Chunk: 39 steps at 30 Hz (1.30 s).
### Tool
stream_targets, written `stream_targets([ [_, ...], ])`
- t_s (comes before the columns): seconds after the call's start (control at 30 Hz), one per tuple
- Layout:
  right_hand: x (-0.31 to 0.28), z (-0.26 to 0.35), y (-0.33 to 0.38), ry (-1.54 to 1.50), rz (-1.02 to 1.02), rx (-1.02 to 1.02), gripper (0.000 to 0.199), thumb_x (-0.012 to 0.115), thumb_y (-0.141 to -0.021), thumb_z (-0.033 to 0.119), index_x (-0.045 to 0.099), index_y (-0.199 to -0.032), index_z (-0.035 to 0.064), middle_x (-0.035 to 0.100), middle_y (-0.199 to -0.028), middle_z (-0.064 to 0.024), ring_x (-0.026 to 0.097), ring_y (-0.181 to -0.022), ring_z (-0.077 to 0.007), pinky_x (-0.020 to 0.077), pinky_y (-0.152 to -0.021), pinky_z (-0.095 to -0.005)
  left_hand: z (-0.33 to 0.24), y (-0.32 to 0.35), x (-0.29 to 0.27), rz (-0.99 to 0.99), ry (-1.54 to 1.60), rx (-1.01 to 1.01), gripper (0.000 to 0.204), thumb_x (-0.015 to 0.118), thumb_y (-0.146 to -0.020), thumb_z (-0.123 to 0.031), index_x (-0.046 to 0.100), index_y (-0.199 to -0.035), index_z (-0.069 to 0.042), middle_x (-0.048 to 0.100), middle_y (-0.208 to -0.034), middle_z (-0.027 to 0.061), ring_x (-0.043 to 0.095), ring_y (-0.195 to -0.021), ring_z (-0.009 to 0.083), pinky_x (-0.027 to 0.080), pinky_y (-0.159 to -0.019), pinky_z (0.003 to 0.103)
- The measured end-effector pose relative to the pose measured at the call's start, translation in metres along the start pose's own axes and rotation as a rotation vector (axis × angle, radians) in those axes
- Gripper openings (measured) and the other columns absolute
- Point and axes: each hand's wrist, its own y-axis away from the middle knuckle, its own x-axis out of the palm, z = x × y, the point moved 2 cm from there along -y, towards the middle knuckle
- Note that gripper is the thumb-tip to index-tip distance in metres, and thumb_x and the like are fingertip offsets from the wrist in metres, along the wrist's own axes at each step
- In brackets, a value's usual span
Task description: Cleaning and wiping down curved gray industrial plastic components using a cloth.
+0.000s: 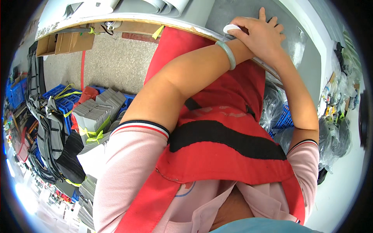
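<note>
My arms cross over the worktop [198,19]. My left hand [274,27], below a pale green bangle [227,54], lies mostly under the right one, and only spread fingertips show on a dark grey sheet [221,15]. On top of it, my right hand [259,35] points to the left. A flat white oval piece [230,28] sticks out between its thumb and forefinger. Its exact kind cannot be made out. The left palm is hidden.
Rolled pale sheets [163,7] lie at the worktop's far left. Below stands a cardboard box [74,43]. On the left, blue crates [64,99] and stacked grey pieces [91,114] tied with yellow strips crowd the floor. Clear plastic bags [334,136] bulge at right.
</note>
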Motion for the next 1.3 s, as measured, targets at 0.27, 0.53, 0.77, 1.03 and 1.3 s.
stream_targets([
  [0.27, -0.032, 0.008, -0.017, 0.088, 0.388, 0.064, 0.038, 0.065, -0.097, 0.03, 0.061, -0.12, 0.0001, 0.071, -0.096, -0.0099, 0.068, -0.09, -0.0201, 0.0549, -0.08, -0.0357, 0.044, -0.026, 0.023, -0.298, -0.718, 0.77, 0.048, 0.05, -0.096, -0.04, 0.057, -0.139, -0.019, 0.05, -0.145, 0.0133, 0.041, -0.14, 0.0344, 0.014, -0.111, 0.079],
  [0.53, -0.027, -0.188, 0.083, -0.503, -0.311, 0.661, 0.037, 0.073, -0.09, 0.034, 0.073, -0.113, 0.004, 0.071, -0.095, -0.003, 0.061, -0.085, -0.0113, 0.0461, -0.079, -0.024, 0.007, -0.017, -0.011, 0.116, -0.741, 0.606, 0.043, 0.057, -0.094, -0.026, 0.061, -0.134, -0.011, 0.051, -0.145, 0.0117, 0.039, -0.141, 0.0343, 0.015, -0.113, 0.077],
  [0.77, 0.004, -0.254, 0.113, -0.751, -0.47, 0.847, 0.041, 0.08, -0.086, 0.033, 0.073, -0.112, 0.0017, 0.07, -0.098, -0.0028, 0.06, -0.086, -0.0125, 0.0458, -0.081, -0.0259, 0.007, -0.011, -0.03, 0.059, -0.645, 0.565, 0.037, 0.051, -0.094, -0.021, 0.064, -0.124, -0.004, 0.055, -0.134, 0.0174, 0.043, -0.138, 0.0376, 0.019, -0.112, 0.074],
  [1.03, 0.01, -0.281, 0.14, -0.788, -0.61, 0.934, 0.036, 0.078, -0.089, 0.03, 0.072, -0.112, 0.0032, 0.07, -0.103, -0.0032, 0.062, -0.088, -0.01, 0.0486, -0.083, -0.0256, -0.002, -0.012, -0.023, 0.087, -0.647, 0.551, 0.035, 0.05, -0.094, -0.02, 0.064, -0.122, -0.003, 0.054, -0.135, 0.017, 0.045, -0.136, 0.0348, 0.022, -0.116, 0.065],
  [1.3, 0.003, -0.233, 0.127, -1.049, -0.374, 0.772, 0.038, 0.073, -0.094, 0.031, 0.064, -0.12, 0.0051, 0.068, -0.108, -0.0029, 0.065, -0.092, -0.0118, 0.0544, -0.08, -0.0275, 0.017, -0.004, -0.016, -0.315, -0.483, 0.855, 0.041, 0.059, -0.091, -0.022, 0.059, -0.132, -0.018, 0.06, -0.125, 0.0099, 0.057, -0.116, 0.0262, 0.041, -0.099, 0.05],
])
